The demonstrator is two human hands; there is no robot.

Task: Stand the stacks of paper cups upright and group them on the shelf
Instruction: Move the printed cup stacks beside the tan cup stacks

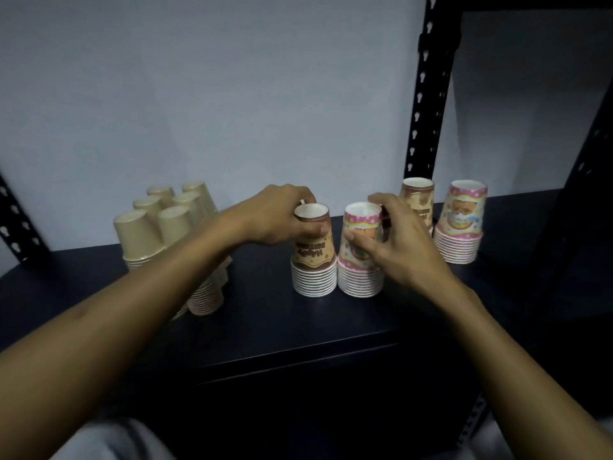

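Meanwhile, a person's left hand (282, 215) closes its fingers around the top of a brown "Happy Birthday" cup stack (312, 252), as the right hand (389, 240) wraps a pink cartoon-print cup stack (361, 254) touching it on the dark shelf (298, 327). Both stacks stand rim-down. Two more printed stacks, one brown (417, 197) and one pink (462, 224), stand behind at right. Six plain beige cup stacks (159, 227) cluster at left against the pale wall (232, 94).

Place: looked like a storeroom.
Shelving: a black slotted-metal upright post (428, 94) carried a dark flat shelf (298, 327).
Stock: stacked plain beige paper cups (159, 234).
Backdrop: a bare pale wall (199, 78).
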